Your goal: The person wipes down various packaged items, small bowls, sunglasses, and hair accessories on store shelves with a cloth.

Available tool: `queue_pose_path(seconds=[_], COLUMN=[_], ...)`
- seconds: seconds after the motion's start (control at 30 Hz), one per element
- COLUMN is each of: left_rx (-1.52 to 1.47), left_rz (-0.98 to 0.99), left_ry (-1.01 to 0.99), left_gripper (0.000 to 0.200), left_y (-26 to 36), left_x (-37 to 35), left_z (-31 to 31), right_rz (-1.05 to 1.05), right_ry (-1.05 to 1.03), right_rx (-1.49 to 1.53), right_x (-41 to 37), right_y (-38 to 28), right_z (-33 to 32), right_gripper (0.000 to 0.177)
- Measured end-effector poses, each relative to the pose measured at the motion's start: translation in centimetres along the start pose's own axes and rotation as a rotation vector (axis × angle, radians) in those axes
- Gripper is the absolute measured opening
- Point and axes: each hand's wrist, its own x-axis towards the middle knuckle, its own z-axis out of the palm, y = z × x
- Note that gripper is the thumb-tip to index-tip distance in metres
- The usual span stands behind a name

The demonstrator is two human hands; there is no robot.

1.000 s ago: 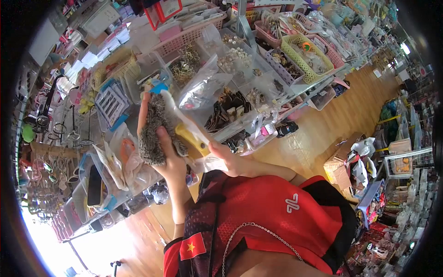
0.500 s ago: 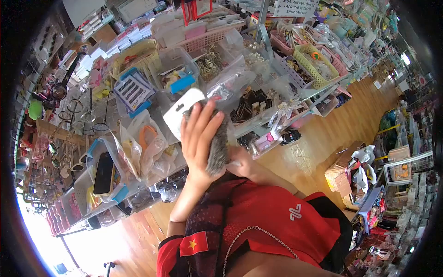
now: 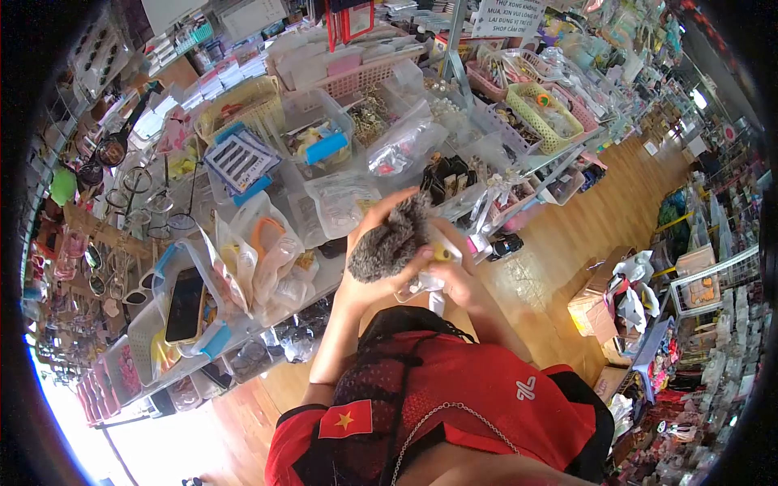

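Note:
A fuzzy grey fur piece point(image 3: 389, 240) sits in my left hand point(image 3: 374, 271), whose fingers curl around its top and underside. My right hand point(image 3: 454, 275) is just to its right, pinching clear plastic packaging point(image 3: 425, 285) with a yellow item point(image 3: 440, 253) inside, pressed against the fur. Both hands are held close to my chest, above the edge of a display table point(image 3: 324, 275) crowded with trays of small accessories.
Clear bins and plastic bags point(image 3: 259, 251) of hair accessories fill the table. A phone point(image 3: 185, 304) lies in a blue-rimmed tray at the left. Pink and yellow baskets point(image 3: 535, 113) stand further back. Glasses hang at the far left. The wooden aisle floor point(image 3: 583, 219) and cardboard boxes lie to the right.
The fur piece came down from an upright hold in front of the shelves to near my chest. My left hand shifted from covering it to cupping it; the white backing card is gone from sight.

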Motion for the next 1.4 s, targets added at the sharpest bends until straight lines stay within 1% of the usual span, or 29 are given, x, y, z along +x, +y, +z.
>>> queue_pose_path(seconds=[0.1, 0.2, 0.23, 0.27, 0.3, 0.33, 0.37, 0.4, 0.43, 0.47, 0.53, 0.57, 0.6, 0.67, 0.7, 0.73, 0.8, 0.83, 0.93, 0.97, 1.07, 1.1, 1.13, 1.2, 1.23, 1.3, 1.33, 1.37, 1.4], left_rx=[-0.048, 0.023, 0.004, -0.033, 0.088, 0.210, 0.136, 0.323, 0.168, 0.012, -0.156, -0.006, 0.063, 0.250, -0.068, -0.069, -0.071, 0.011, 0.101, 0.154, 0.229, 0.278, 0.239, 0.160, 0.086, 0.256, 0.388, 0.373, 0.359], left_rz=[-0.034, -0.111, -0.165, -0.190, -0.192, -0.195, -0.191, -0.121, -0.178, -0.236, -0.108, 0.020, 0.150, 0.177, 0.095, 0.028, -0.100, 0.013, 0.038, 0.033, -0.025, -0.019, -0.023, -0.025, -0.015, 0.083, 0.116, 0.132, 0.149], left_ry=[0.018, -0.045, -0.021, 0.043, 0.021, -0.003, 0.024, 0.064, 0.196, 0.329, 0.443, 0.354, 0.319, 0.175, 0.200, 0.145, 0.037, 0.038, 0.107, 0.118, 0.072, 0.069, 0.067, 0.063, 0.142, 0.229, 0.287, 0.352, 0.419], left_gripper=[0.056, 0.059, 0.055, 0.037, 0.031, 0.027, 0.022, 0.022, 0.023, 0.025, 0.035, 0.047, 0.052, 0.052, 0.049, 0.049, 0.049, 0.049, 0.047, 0.043, 0.036, 0.029, 0.029, 0.029, 0.028, 0.027, 0.025, 0.026, 0.028], left_y=[-0.2, -1.6, -1.6, -1.8, -2.4, -3.3, -4.0, -4.6, -4.8, -4.7, -3.1, -1.7, 0.3, 1.2, 0.5, 0.6, 0.7, 0.3, 0.2, 0.3, -0.6, -1.6, -2.1, -2.3, -1.7, -0.8, -0.3, -0.4, -0.6], left_x=[-0.3, -1.3, -1.3, -1.4, -1.5, -1.7, -2.0, -2.4, -2.6, -2.7, -2.0, -1.2, -0.3, -0.4, -0.9, -1.2, -1.6, -1.6, -2.0, -2.0, -2.5, -3.3, -3.9, -5.1, -5.0, -4.6, -4.5, -4.8, -5.1], left_z=[0.4, 0.6, 0.7, 0.9, 0.9, 0.8, 0.6, 0.5, 0.7, 0.8, 0.7, -0.2, -0.2, 0.5, 1.6, 1.6, 1.3, 1.4, 2.0, 2.1, 2.4, 2.7, 2.8, 2.7, 2.3, 0.3, -0.6, -1.3, -2.0], right_rz=[-0.137, -0.301, -0.297, -0.406, -0.444, -0.474, -0.520, -0.551, -0.508, -0.470, -0.375, -0.299, -0.319, -0.386, -0.360, -0.333, -0.300, -0.286, -0.196, -0.207, -0.210, -0.239, -0.299, -0.416, -0.418, -0.416, -0.416, -0.392, -0.473], right_ry=[0.066, 0.101, 0.248, 0.250, 0.473, 0.507, 0.541, 0.316, 0.689, 0.681, 0.662, 0.549, 0.405, 0.060, 0.062, 0.064, 0.051, 0.044, 0.211, 0.225, 0.689, 0.662, 0.550, 0.516, 0.572, 0.681, 0.572, 0.488, 0.380], right_rx=[-0.014, -0.095, -0.087, -0.212, -0.157, 0.091, 0.338, 0.547, 0.381, 0.300, 0.140, 0.021, -0.202, -0.344, -0.271, -0.198, -0.229, -0.244, -0.171, -0.107, 0.359, 0.394, 0.556, 0.493, 0.411, 0.248, 0.109, -0.135, -0.252], right_x=[0.3, 0.0, -0.2, -0.1, -0.6, -0.5, -0.3, -0.7, -0.5, -0.5, -0.8, -1.2, -0.6, 0.1, 0.1, 0.0, -0.3, -0.2, -0.8, -0.7, 0.0, -0.2, 0.0, 0.8, 1.4, 2.6, 2.9, 3.3, 3.8], right_y=[0.5, 0.8, 1.4, 1.4, 3.2, 1.3, -0.6, -1.8, -3.1, -3.0, -1.8, -0.7, -1.4, -1.0, -0.5, 0.1, 0.0, -0.1, -0.7, 0.0, 1.0, 0.0, -1.1, -3.1, -3.3, -2.9, -1.6, -1.0, -0.3], right_z=[0.3, -0.5, -0.5, -1.6, -3.2, -3.3, -3.3, -4.7, -4.5, -4.6, -4.7, -4.6, -2.8, -0.8, -0.7, -0.7, -1.7, -2.0, -1.1, -1.7, -1.9, -2.0, -2.8, -3.1, -2.7, -1.3, -1.1, -0.1, 1.5], right_gripper=[0.051, 0.050, 0.049, 0.046, 0.048, 0.047, 0.046, 0.047, 0.049, 0.050, 0.051, 0.053, 0.047, 0.042, 0.040, 0.038, 0.038, 0.038, 0.038, 0.041, 0.045, 0.044, 0.043, 0.049, 0.050, 0.052, 0.052, 0.051, 0.044])
